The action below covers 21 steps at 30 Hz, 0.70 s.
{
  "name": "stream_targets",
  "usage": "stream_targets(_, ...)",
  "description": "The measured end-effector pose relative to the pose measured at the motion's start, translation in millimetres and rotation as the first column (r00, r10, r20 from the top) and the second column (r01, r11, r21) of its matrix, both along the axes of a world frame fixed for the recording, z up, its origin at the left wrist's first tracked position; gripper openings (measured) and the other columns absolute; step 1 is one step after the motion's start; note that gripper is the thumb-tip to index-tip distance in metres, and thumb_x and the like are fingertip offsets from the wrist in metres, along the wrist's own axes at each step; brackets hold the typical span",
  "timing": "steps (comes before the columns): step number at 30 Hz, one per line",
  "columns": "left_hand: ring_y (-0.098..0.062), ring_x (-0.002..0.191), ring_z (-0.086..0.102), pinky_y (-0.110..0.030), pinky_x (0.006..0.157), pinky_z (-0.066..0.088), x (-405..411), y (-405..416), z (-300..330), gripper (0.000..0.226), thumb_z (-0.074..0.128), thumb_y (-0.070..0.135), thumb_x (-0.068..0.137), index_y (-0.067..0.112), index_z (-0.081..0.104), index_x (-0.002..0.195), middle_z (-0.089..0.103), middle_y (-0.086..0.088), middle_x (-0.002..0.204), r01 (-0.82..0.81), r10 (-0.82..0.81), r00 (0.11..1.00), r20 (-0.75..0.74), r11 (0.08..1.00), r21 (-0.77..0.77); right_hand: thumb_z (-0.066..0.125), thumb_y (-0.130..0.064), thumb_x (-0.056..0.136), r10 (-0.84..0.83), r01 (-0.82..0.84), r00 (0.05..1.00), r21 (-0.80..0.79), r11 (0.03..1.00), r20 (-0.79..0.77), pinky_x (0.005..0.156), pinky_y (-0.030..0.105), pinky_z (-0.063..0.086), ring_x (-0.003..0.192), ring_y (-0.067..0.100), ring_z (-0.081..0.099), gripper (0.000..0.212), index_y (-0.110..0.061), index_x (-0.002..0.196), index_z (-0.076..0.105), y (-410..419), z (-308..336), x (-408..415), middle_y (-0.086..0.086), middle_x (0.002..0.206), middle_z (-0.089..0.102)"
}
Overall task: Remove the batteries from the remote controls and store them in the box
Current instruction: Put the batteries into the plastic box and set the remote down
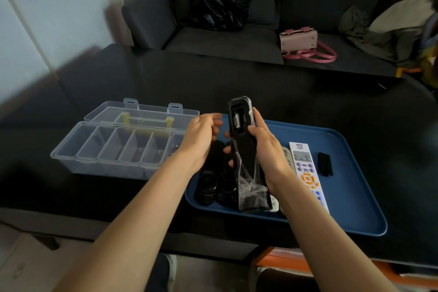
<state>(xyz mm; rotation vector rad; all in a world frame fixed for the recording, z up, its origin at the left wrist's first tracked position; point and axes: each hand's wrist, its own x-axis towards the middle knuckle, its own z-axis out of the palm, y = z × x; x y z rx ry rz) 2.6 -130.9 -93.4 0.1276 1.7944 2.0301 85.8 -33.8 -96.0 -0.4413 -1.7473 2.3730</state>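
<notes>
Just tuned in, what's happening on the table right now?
A person's right hand holds a black remote upright over the blue tray, back side facing them, battery compartment open with a battery still inside. The left hand is beside it, fingers curled near the remote. The clear compartment box sits open to the left. A white remote lies on the tray.

black remote [244,149], back up, clear film wrap. tray [350,197] deep blue. white remote [305,168]: purple buttons, orange ring pad. box [71,152] clear plastic, yellow clips [125,117]. table [260,83] matt black. sofa [225,40] dark grey. handbag [298,39] pale pink, brighter pink straps.
</notes>
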Motion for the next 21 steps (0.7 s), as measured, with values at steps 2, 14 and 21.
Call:
stream_targets(2, -0.007, 0.077, 0.056, -0.014, 0.071, 0.046, -0.7, -2.7, -2.5, 0.033, 0.033, -0.002, 0.095, 0.0, 0.048, 0.124, 0.059, -0.001, 0.088, 0.009, -0.008, 0.999, -0.054, 1.0, 0.024, 0.027, -0.017, 0.102, -0.023, 0.024, 1.0, -0.025, 0.999, 0.016, 0.054, 0.034, 0.051, 0.071, 0.026, 0.061, 0.05, -0.038, 0.148, 0.024, 3.5, -0.3, 0.3, 0.023, 0.105, 0.062)
stream_targets(14, 0.002, 0.064, 0.06, -0.014, 0.063, 0.043, 0.8, -6.0, -5.4, 0.008, 0.061, 0.015, 0.086, 0.017, 0.062, 0.094, 0.073, 0.0, 0.088, 0.034, -0.034, 0.947, -0.318, 0.999, -0.008, 0.026, -0.016, 0.102, -0.007, 0.004, 0.999, 0.053, 0.999, 0.052, 0.057, 0.034, 0.052, 0.075, 0.027, 0.062, 0.04, -0.043, 0.129, 0.04, 3.0, 3.2, 1.1, 0.023, 0.105, 0.062)
stream_targets(21, 0.004, 0.073, 0.061, -0.01, 0.071, 0.048, -2.2, -3.1, -5.4, 0.018, 0.055, 0.01, 0.09, 0.017, 0.07, 0.098, 0.065, 0.012, 0.08, -0.003, -0.146, 0.786, -0.601, 0.971, -0.24, 0.028, -0.017, 0.102, -0.004, 0.0, 0.998, 0.056, 0.998, 0.065, 0.058, 0.034, 0.051, 0.074, 0.026, 0.062, 0.049, -0.041, 0.145, 0.028, 4.9, -1.1, -1.5, 0.019, 0.101, 0.062)
